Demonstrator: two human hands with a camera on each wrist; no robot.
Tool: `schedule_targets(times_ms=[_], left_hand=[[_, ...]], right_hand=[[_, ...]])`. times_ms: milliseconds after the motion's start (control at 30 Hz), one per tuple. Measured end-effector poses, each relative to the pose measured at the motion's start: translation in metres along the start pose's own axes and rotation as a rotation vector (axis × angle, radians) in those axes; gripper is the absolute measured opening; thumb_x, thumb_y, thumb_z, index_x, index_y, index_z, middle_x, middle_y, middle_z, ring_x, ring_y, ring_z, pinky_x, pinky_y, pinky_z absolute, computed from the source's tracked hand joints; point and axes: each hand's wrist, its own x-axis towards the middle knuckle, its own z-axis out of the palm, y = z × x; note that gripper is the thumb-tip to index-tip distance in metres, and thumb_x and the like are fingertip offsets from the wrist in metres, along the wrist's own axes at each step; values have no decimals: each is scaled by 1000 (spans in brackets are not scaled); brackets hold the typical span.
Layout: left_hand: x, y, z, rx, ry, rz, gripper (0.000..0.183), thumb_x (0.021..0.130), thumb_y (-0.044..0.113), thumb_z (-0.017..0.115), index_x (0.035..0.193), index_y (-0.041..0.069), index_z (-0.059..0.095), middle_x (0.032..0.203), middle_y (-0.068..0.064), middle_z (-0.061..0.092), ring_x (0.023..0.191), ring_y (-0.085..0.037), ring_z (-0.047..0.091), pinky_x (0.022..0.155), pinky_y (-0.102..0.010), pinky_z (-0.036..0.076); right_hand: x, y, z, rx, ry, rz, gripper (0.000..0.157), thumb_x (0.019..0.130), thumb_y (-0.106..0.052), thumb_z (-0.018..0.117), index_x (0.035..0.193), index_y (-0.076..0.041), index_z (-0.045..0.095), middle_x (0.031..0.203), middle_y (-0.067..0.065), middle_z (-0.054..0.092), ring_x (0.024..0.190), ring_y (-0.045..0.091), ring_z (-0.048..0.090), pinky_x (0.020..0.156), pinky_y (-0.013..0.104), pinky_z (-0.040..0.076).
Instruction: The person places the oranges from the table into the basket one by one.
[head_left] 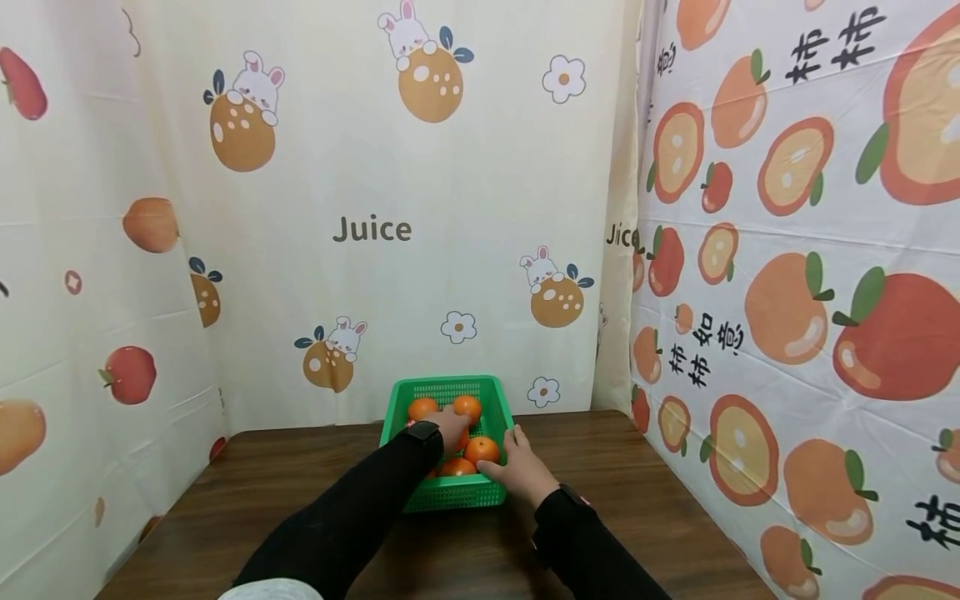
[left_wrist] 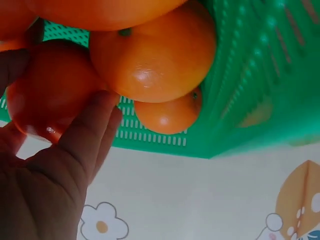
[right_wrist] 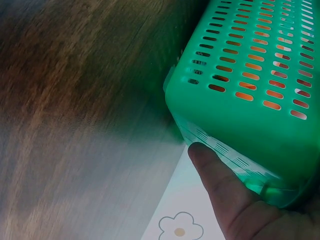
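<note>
In the head view a green plastic basket (head_left: 457,493) holds several oranges, one of them an orange (head_left: 482,450) near its right front corner. My left hand (head_left: 448,427) reaches down inside the basket. The left wrist view shows its fingers around a glossy reddish-orange fruit (left_wrist: 55,90), beside a lighter orange (left_wrist: 160,55) with a green stem button. At the basket's right side is my right hand (head_left: 525,468), its thumb over the rim and its other fingers along the outside. A straight finger (right_wrist: 215,175) of that hand lies close to the basket wall (right_wrist: 235,112) in the right wrist view.
The basket stands on a dark brown wooden table (head_left: 600,500), towards its back edge. Behind it hangs a cream curtain (head_left: 480,275) printed with rabbits and fruit. A fruit-patterned cloth (head_left: 720,300) borders the table on the right, and another (head_left: 75,317) on the left.
</note>
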Motion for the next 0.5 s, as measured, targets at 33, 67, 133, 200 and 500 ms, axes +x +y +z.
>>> schedule_targets(times_ms=[33, 67, 133, 200, 500], left_hand=[[-1, 2, 1, -9, 0, -17, 38, 104, 23, 72, 141, 25, 64, 149, -17, 59, 115, -32, 66, 99, -49, 57], [-1, 3, 2, -24, -2, -34, 37, 104, 22, 71, 140, 25, 64, 151, -17, 58, 116, -33, 66, 100, -51, 57], [-2, 5, 4, -44, -5, -62, 37, 105, 23, 69, 142, 25, 63, 153, -17, 56, 118, -34, 65, 101, -53, 56], [-2, 6, 4, -53, -11, -81, 39, 107, 24, 67, 145, 25, 61, 155, -17, 55, 121, -36, 65, 102, -55, 55], [5, 13, 7, 54, -53, -80, 53, 110, 27, 61, 160, 19, 48, 160, -23, 48, 131, -38, 61, 105, -50, 55]], right_hand=[[0, 0, 0, 4, -2, 0, 94, 104, -53, 65, 168, 1, 23, 180, 20, 5, 158, 46, 31, 124, 63, 34], [-1, 0, 0, 8, -3, 1, 95, 103, -53, 65, 168, 1, 23, 180, 20, 5, 158, 46, 31, 124, 63, 33], [-2, 0, 0, 10, -1, -1, 95, 103, -54, 66, 168, 1, 23, 180, 19, 6, 158, 46, 32, 124, 63, 34], [-2, 0, 0, 8, 0, -1, 95, 103, -54, 66, 168, 1, 23, 180, 19, 6, 158, 46, 32, 124, 63, 34], [1, 0, -3, 4, -6, -2, 92, 105, -52, 64, 169, -1, 22, 180, 19, 4, 159, 46, 30, 125, 63, 32]])
